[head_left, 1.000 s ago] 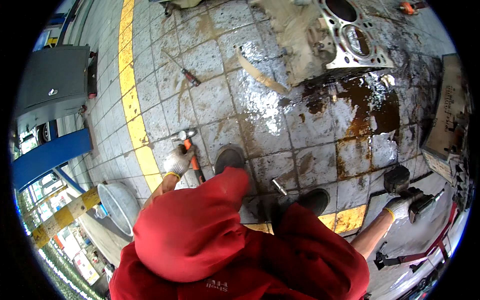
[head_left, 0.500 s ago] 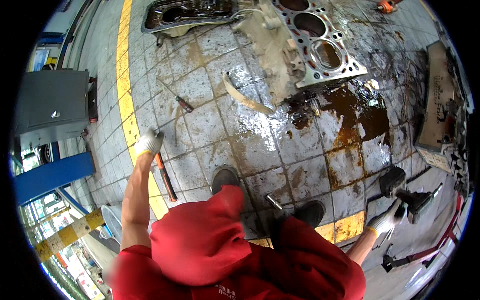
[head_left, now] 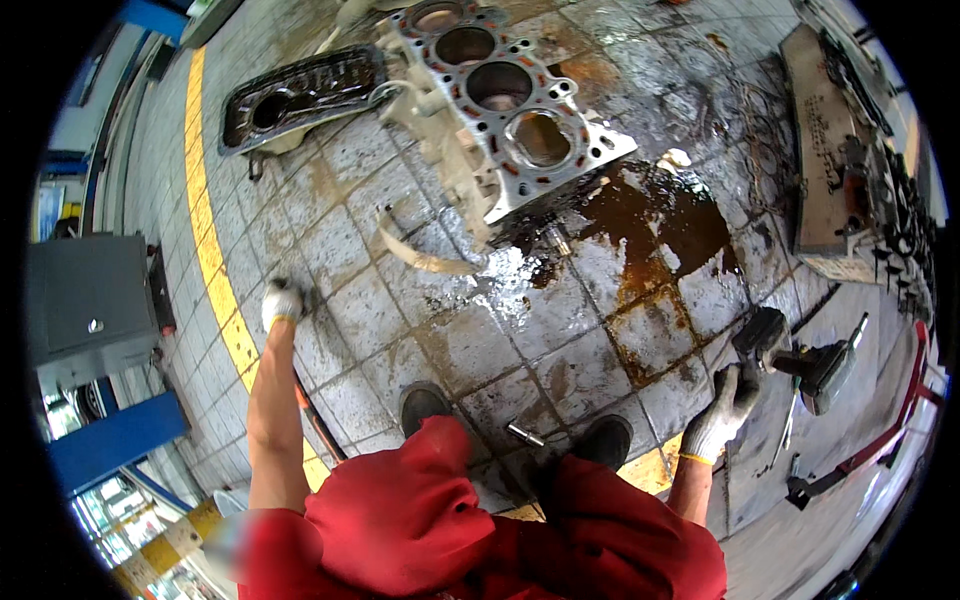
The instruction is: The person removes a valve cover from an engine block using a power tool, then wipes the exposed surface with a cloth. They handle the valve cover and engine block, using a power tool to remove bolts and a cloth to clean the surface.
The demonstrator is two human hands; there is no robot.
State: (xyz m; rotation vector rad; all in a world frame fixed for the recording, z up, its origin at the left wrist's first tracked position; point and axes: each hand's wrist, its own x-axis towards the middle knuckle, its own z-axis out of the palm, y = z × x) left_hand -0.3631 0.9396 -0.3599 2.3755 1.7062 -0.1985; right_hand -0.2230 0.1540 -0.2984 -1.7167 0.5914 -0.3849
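Note:
My left hand (head_left: 284, 303), in a white work glove with dark fingertips, reaches down over the tiles beside the yellow line. Its fingers are curled in; what they hold is hidden. Just behind it lies a long-handled tool with an orange and black grip (head_left: 318, 425), partly covered by my forearm. My right hand (head_left: 722, 412), gloved the same way, is open and low at the right. Its fingers point toward a black cordless power tool (head_left: 825, 378) with a block-shaped battery (head_left: 762, 335). A thin rod-like tool (head_left: 788, 425) lies beside that hand.
Ahead sits an engine block (head_left: 560, 160) with open cylinders, next to an oily oil pan (head_left: 300, 95). Dark oil (head_left: 690, 225) pools before the block. A curved strip (head_left: 425, 258), a metal socket (head_left: 525, 434), a wooden crate (head_left: 815, 150) and a grey cabinet (head_left: 85, 300) surround me.
The view has shifted, and more of the engine block shows. The screwdriver seen on the floor is out of sight near my left hand. My right hand has moved left from the power tool.

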